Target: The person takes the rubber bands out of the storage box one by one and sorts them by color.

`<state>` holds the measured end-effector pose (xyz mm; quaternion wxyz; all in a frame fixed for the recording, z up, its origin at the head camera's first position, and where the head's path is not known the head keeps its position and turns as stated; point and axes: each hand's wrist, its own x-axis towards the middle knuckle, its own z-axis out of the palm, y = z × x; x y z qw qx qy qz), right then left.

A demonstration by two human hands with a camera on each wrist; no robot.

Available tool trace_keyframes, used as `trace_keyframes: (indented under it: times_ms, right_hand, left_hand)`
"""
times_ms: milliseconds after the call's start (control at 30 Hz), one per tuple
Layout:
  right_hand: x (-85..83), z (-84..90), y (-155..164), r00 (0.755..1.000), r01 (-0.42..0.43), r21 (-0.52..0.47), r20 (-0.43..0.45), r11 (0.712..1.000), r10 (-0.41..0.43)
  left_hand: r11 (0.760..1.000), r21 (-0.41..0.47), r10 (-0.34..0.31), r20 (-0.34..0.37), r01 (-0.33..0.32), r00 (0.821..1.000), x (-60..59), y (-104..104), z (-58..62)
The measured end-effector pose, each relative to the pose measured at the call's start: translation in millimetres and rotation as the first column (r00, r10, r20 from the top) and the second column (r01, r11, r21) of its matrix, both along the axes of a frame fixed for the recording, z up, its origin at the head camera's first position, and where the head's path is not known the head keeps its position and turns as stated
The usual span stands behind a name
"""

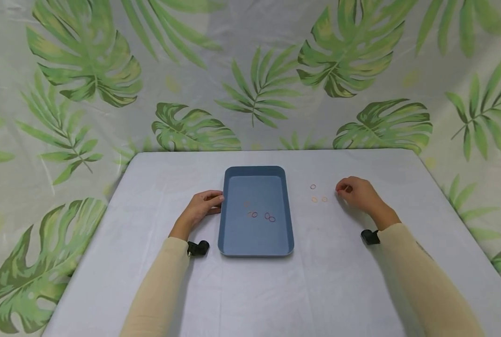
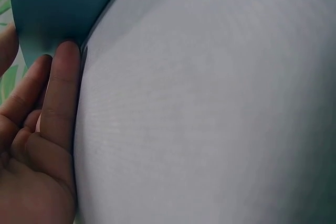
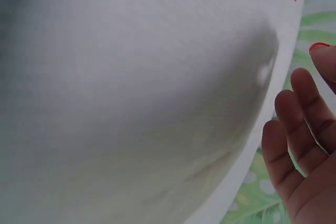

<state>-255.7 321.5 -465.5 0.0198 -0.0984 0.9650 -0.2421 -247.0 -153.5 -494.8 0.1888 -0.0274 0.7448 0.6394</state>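
Observation:
A blue rectangular tray [image 1: 254, 243] lies on the white table, with several thin rubber bands [image 1: 272, 219], orange and dark red, on its floor. My left hand [image 1: 202, 206] is at the tray's left side; in the left wrist view its fairly straight fingers [image 2: 60, 93] touch the outer wall. To the right of the tray, my right hand [image 1: 357, 193] is just above the table, thumb and forefinger together. A red rubber band [image 3: 319, 44] shows at its fingertips in the right wrist view, pinched there; the other fingers are loosely bent.
Between tray and right hand lie a dark red rubber band [image 1: 313, 186] and two orange ones, a left orange band [image 1: 314, 200] and a right orange band [image 1: 324, 199]. A leaf-patterned curtain [image 1: 254, 93] hangs behind the white-covered table [image 1: 318, 290].

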Motion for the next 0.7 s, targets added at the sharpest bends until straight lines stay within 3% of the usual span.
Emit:
trace_keyframes:
  times_ms: [367, 700]
  right_hand:
    - [-25.6, 7.1, -15, 0.999, -0.038, 0.033, 0.009, 0.999, 0.038]
    - [-41.6, -3.1, -25, 0.999, -0.032, 0.068, 0.034, 0.997, 0.03]
  left_hand:
    - [1.0, -0.002, 0.002, 0.01, -0.002, 1.0, 0.6, 1, 2.0]
    - [1.0, 0.013, 0.006, 0.017, -0.006, 1.0, -1.3, 0, 0.5]
